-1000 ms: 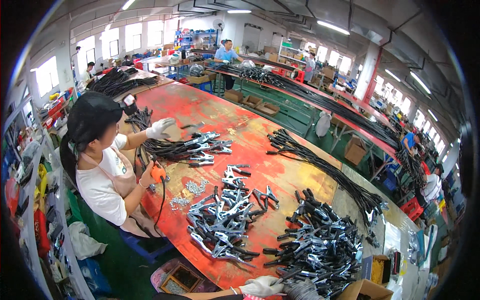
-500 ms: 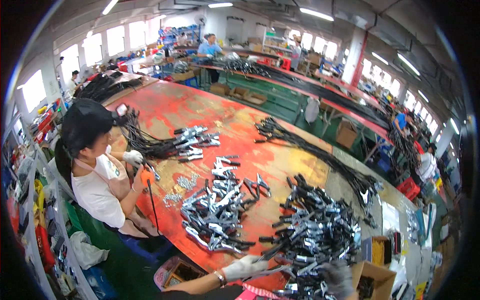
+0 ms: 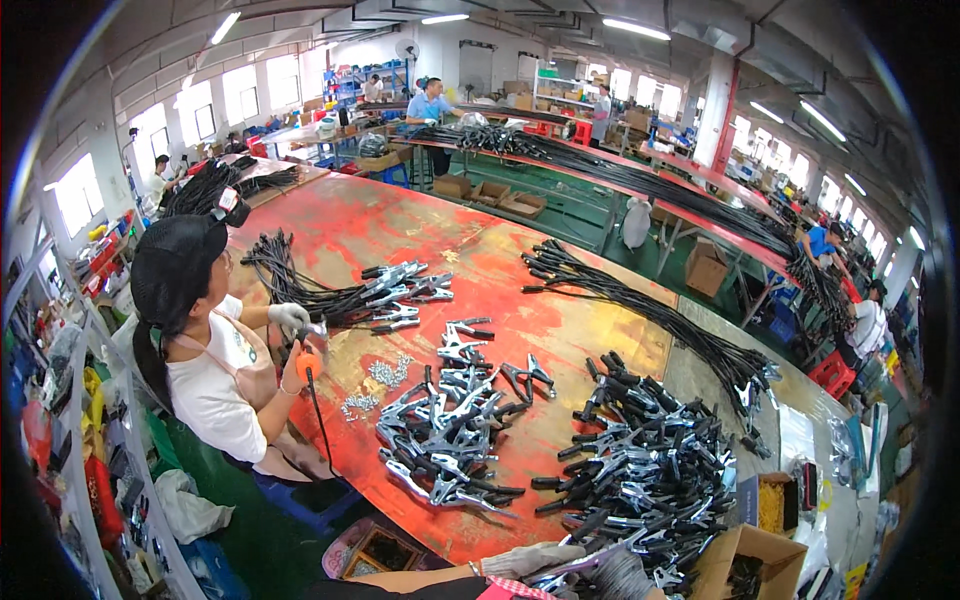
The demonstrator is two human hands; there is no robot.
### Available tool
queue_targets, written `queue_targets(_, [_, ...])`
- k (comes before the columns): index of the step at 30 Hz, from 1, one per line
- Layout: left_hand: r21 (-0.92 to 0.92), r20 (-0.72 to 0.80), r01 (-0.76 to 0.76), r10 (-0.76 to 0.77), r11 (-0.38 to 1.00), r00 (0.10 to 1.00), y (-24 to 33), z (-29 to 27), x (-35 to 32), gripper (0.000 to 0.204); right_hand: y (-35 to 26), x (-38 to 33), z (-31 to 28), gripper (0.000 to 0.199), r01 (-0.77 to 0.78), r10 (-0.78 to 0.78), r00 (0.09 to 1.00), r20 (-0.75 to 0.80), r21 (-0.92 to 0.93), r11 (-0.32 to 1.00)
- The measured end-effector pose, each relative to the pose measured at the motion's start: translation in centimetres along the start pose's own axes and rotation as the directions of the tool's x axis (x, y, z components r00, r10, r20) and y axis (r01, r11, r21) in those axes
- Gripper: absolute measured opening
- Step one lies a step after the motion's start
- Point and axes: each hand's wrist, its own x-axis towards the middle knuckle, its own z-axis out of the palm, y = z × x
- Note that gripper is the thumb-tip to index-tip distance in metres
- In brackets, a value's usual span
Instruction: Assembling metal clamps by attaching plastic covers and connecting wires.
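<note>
At the lower edge my left hand [image 3: 530,559], in a pale work glove, is closed around a metal spring clamp [image 3: 572,572], which is partly hidden by the fingers. My right hand [image 3: 622,577], in a grey glove, is close beside it and smeared by motion, so its fingers cannot be made out. Just beyond my hands lies a large heap of spring clamps [image 3: 650,450] with silver jaws and black handles. A second pile of such clamps [image 3: 450,430] sits to the left on the red, worn table [image 3: 400,225].
Across the left side a co-worker [image 3: 215,350] holds an orange power tool [image 3: 309,362] near small metal parts [image 3: 388,372]. Black cables [image 3: 640,305] with clamps stretch along the right. An open cardboard box [image 3: 750,565] and a box of yellow pieces [image 3: 771,505] stand at the lower right.
My left hand has moved right and lower with the clamp, toward my right hand. My right hand has shifted left and down. The view has tilted slightly upward.
</note>
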Motion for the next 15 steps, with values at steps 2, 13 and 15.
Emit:
queue_targets(2, [-0.207, -0.088, 0.06, -0.08, 0.976, 0.993, 2.6, 1.9, -1.3, 0.026, 4.6, 0.3, 1.9, 0.037, 0.224, -0.19, 0.973, 0.128, -0.36, 0.906])
queue_targets(13, [0.237, -0.145, -0.333, 0.372, 0.913, 0.917, 0.2, 2.8, -0.5, 0.025, 8.5, -2.2, 3.6, 0.033, 0.012, -0.003, 0.999, 0.046, -0.188, 0.982])
queue_targets(15, [0.701, 0.058, -0.405, 0.519, 0.587, 0.853, 0.8, 3.1, -0.6, 0.032, 10.5, -2.6, 3.8, 0.031, 0.157, -0.139, 0.987, 0.081, -0.283, 0.946])
